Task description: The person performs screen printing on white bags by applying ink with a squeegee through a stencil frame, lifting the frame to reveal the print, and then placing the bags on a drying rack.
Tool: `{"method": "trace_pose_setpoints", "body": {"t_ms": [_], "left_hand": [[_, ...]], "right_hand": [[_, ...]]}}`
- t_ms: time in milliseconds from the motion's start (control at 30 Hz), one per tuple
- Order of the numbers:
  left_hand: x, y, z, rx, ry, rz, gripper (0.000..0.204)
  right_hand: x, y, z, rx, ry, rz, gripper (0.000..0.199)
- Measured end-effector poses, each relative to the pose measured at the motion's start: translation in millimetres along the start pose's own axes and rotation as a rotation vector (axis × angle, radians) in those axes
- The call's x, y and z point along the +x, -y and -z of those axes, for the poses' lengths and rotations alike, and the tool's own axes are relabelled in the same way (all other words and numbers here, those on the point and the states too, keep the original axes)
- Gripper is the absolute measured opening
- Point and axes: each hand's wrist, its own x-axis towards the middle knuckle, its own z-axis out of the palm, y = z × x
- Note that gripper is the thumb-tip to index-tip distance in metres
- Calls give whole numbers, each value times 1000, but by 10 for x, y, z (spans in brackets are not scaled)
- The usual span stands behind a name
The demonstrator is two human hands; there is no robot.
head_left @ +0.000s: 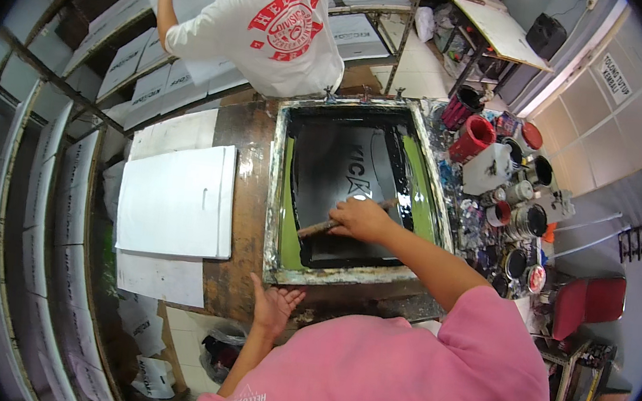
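Squeegee (pixel 318 229) lies across the near half of the screen frame (pixel 277 196), slanting from near left to far right over the dark mesh (pixel 322 154). The right hand (pixel 366 221) covers its middle, so I get only a stretch of it on the left and a short end on the right; whatever edge meets the mesh is out of my sight. Those fingers are closed round the bar, though I cannot make out how they wrap its underside. Part of the printed lettering (pixel 355 161) runs in behind the knuckles, and glare on the black ink blurs the right side for me.

From the pink shirt (pixel 396 381) at the near right, the bare right forearm reaches over the frame toward the far left, back of the hand upward. The left hand (pixel 274 309) sits low by the frame's near left corner, palm turned up, thumb pointing far, fingers loosely spread to the right with nothing in them that I can see. I cannot tell whether they touch the table (pixel 246 240). Its forearm slips behind the shirt.

White sheets (pixel 176 197) are stacked left of the frame; ink pots (pixel 472 138) crowd the right. At the far side a co-worker's (pixel 291 33) head is cut off.
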Motion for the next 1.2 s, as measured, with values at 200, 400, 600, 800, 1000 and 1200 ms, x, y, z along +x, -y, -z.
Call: {"method": "trace_pose_setpoints", "body": {"t_ms": [200, 400, 600, 800, 1000, 1200], "left_hand": [[-418, -445, -368, -17, 270, -139, 114], [-463, -1022, -830, -181, 663, -398, 105], [502, -920, -759, 1474, 116, -709, 94], [814, 178, -139, 2060, -289, -617, 109], [911, 307, -202, 2043, -212, -455, 118], [790, -13, -703, 1699, -151, -842, 96]], "right_hand": [[-688, 893, 774, -2, -143, -175, 38], [-269, 1133, 1542, -361, -648, -260, 29], [52, 975, 1958, -369, -765, -278, 32], [236, 826, 2252, -342, -757, -290, 42], [358, 729, 2488, -314, -722, -318, 44], [466, 617, 2695, -272, -768, -276, 41]]}}
